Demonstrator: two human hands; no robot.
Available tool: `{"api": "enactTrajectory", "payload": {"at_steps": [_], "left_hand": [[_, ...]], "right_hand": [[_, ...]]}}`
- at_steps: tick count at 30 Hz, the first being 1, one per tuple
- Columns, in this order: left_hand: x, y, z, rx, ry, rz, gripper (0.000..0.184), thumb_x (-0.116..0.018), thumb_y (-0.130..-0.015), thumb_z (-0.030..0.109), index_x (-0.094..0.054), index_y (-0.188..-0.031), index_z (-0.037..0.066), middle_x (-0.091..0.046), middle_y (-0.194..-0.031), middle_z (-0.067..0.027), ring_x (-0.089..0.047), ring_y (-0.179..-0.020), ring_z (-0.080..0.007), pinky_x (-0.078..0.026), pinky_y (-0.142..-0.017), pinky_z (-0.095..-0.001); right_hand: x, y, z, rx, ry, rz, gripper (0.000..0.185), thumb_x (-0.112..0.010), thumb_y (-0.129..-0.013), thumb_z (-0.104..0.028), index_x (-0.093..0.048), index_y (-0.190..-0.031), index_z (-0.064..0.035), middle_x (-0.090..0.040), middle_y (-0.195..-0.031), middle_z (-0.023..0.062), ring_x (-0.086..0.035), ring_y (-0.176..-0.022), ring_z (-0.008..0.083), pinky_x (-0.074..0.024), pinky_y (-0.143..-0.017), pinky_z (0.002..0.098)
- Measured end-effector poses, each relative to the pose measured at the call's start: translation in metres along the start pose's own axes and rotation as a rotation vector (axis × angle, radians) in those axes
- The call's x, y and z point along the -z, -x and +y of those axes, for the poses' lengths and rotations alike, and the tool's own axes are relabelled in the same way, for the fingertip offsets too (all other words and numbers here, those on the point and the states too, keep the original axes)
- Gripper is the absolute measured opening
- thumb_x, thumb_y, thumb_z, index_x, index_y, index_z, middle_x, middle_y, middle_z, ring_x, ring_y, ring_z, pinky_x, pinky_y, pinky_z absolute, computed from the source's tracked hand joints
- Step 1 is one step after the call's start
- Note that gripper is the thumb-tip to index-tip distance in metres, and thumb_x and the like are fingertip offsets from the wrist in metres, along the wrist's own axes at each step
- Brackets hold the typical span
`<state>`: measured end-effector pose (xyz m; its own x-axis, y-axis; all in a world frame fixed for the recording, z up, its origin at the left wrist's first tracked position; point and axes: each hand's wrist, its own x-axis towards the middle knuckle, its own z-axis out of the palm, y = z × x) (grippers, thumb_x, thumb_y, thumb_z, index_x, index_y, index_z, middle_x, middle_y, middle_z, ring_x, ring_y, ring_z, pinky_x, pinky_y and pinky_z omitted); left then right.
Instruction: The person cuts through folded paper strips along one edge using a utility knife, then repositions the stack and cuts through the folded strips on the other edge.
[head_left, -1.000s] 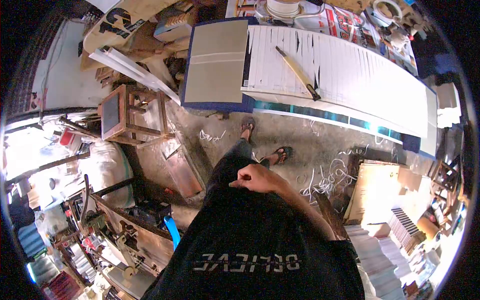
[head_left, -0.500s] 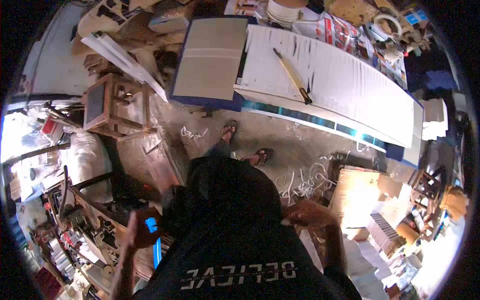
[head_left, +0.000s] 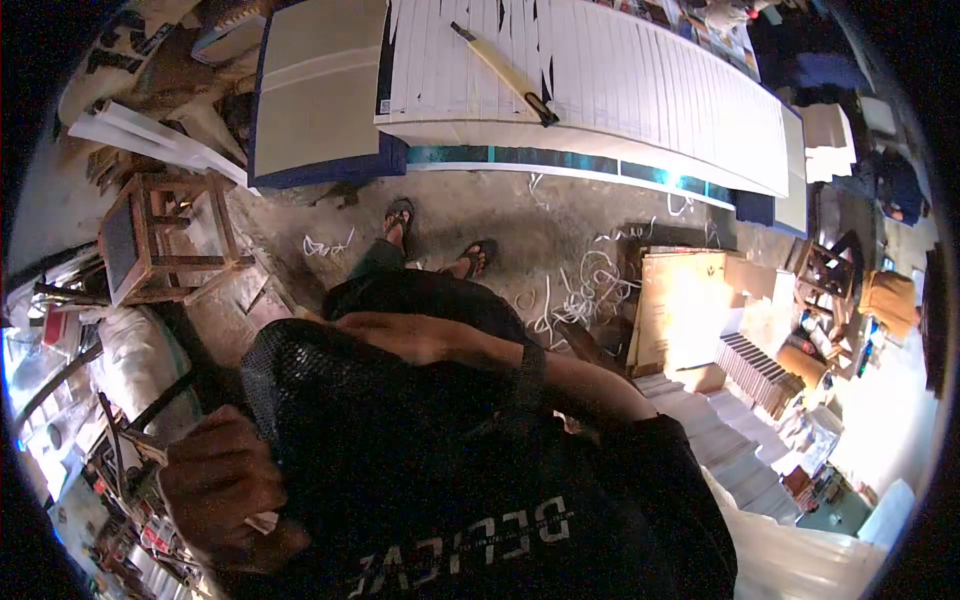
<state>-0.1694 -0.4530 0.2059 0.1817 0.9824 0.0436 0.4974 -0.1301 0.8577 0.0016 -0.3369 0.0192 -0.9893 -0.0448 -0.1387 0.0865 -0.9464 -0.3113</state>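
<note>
My left hand is at the lower left, beside my black shirt. Its fingers are curled closed, and a small pale bit shows near the fingertips; what it is I cannot make out. My right hand reaches across my waist to the left. Its fingers lie against black mesh cloth, which partly hides them. In front of me, a knife-like tool with a yellowish handle and dark ends lies on a stack of white-edged sheets. A blue-edged board is at the stack's left end.
A wooden stool stands on the left, with white strips behind it. Curled paper scraps litter the floor. Cardboard and paper stacks are on the right. A white sack lies at the left.
My right hand has swung from my right side across my waist to the mesh cloth. My left hand has moved left and closer to the camera. The view has shifted, moving the stack up and left.
</note>
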Motion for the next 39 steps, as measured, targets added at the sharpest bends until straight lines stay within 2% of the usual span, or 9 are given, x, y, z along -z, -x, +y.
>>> {"api": "enactTrajectory", "payload": {"at_steps": [3,7,9,11,14,17,21,24,39], "left_hand": [[0.001,0.002,-0.002,-0.017,0.01,-0.008,0.032,-0.079,-0.083,0.03,-0.062,-0.068,0.007,-0.064,-0.063,-0.0081,-0.061,-0.058,-0.0271,-0.044,-0.054,-0.0397],[0.001,0.011,-0.009,-0.063,0.021,-0.045,0.03,-0.082,-0.081,0.032,-0.063,-0.072,0.011,-0.066,-0.07,-0.0065,-0.058,-0.054,-0.0219,-0.042,-0.055,-0.0353],[-0.004,-0.003,0.003,0.039,-0.051,0.063,0.034,-0.086,-0.077,0.039,-0.066,-0.076,0.012,-0.068,-0.074,-0.0053,-0.057,-0.053,-0.0215,-0.042,-0.056,-0.0336],[-0.001,-0.004,0.008,0.03,-0.03,0.055,0.033,-0.086,-0.078,0.041,-0.067,-0.08,0.014,-0.068,-0.077,-0.0052,-0.057,-0.056,-0.0211,-0.042,-0.057,-0.0334],[0.013,-0.007,0.015,-0.095,0.16,-0.086,0.032,-0.083,-0.081,0.045,-0.069,-0.095,0.02,-0.068,-0.086,-0.0048,-0.059,-0.063,-0.0199,-0.044,-0.062,-0.0329],[0.025,-0.024,0.026,-0.239,0.485,-0.328,0.035,-0.081,-0.084,0.049,-0.071,-0.109,0.026,-0.069,-0.096,-0.0044,-0.06,-0.071,-0.0187,-0.045,-0.066,-0.0324],[0.015,-0.041,0.033,-0.307,0.718,-0.516,0.045,-0.077,-0.088,0.055,-0.074,-0.128,0.034,-0.07,-0.109,-0.0039,-0.061,-0.081,-0.0171,-0.047,-0.072,-0.0317],[0.001,-0.043,0.031,-0.357,0.779,-0.499,0.042,-0.077,-0.087,0.057,-0.076,-0.125,0.039,-0.07,-0.107,-0.0029,-0.06,-0.08,-0.0132,-0.045,-0.07,-0.0284],[0.003,-0.044,0.036,-0.331,0.697,-0.515,0.038,-0.078,-0.088,0.053,-0.078,-0.122,0.037,-0.067,-0.103,-0.0016,-0.061,-0.083,-0.0149,-0.048,-0.069,-0.0301]], "right_hand": [[-0.005,0.0,-0.001,-0.021,0.063,0.018,0.042,-0.048,-0.11,-0.038,-0.06,-0.138,-0.0083,-0.065,-0.133,0.0096,-0.064,-0.121,0.0286,-0.0515,-0.101,0.0399],[-0.009,0.002,-0.004,-0.04,0.103,0.034,0.042,-0.049,-0.11,-0.038,-0.06,-0.137,-0.0082,-0.066,-0.132,0.0097,-0.064,-0.12,0.0285,-0.0516,-0.1,0.0398],[-0.01,0.003,-0.004,-0.049,0.12,0.041,0.042,-0.049,-0.11,-0.039,-0.06,-0.137,-0.0081,-0.066,-0.132,0.0098,-0.064,-0.12,0.0284,-0.0516,-0.1,0.0398],[-0.01,0.005,-0.005,-0.058,0.14,0.05,0.042,-0.049,-0.11,-0.039,-0.061,-0.137,-0.0081,-0.066,-0.131,0.0099,-0.065,-0.12,0.0283,-0.0516,-0.1,0.0397],[-0.011,0.006,-0.005,-0.062,0.158,0.059,0.042,-0.049,-0.11,-0.039,-0.061,-0.137,-0.008,-0.067,-0.131,0.01,-0.065,-0.119,0.0281,-0.0517,-0.1,0.0397],[-0.012,0.009,-0.004,-0.068,0.175,0.069,0.042,-0.049,-0.11,-0.039,-0.061,-0.136,-0.008,-0.067,-0.13,0.0102,-0.065,-0.119,0.028,-0.0518,-0.1,0.0396],[-0.015,0.011,-0.001,-0.078,0.187,0.076,0.042,-0.049,-0.11,-0.039,-0.061,-0.136,-0.0079,-0.067,-0.129,0.0103,-0.065,-0.118,0.0278,-0.0519,-0.099,0.0395],[-0.015,0.014,-0.002,-0.079,0.202,0.082,0.042,-0.049,-0.11,-0.039,-0.062,-0.135,-0.0078,-0.067,-0.129,0.0105,-0.065,-0.117,0.0277,-0.0519,-0.099,0.0395],[-0.017,0.019,-0.001,-0.068,0.235,0.088,0.042,-0.05,-0.11,-0.039,-0.063,-0.134,-0.0075,-0.069,-0.126,0.0111,-0.066,-0.114,0.027,-0.0522,-0.098,0.0392]]}}
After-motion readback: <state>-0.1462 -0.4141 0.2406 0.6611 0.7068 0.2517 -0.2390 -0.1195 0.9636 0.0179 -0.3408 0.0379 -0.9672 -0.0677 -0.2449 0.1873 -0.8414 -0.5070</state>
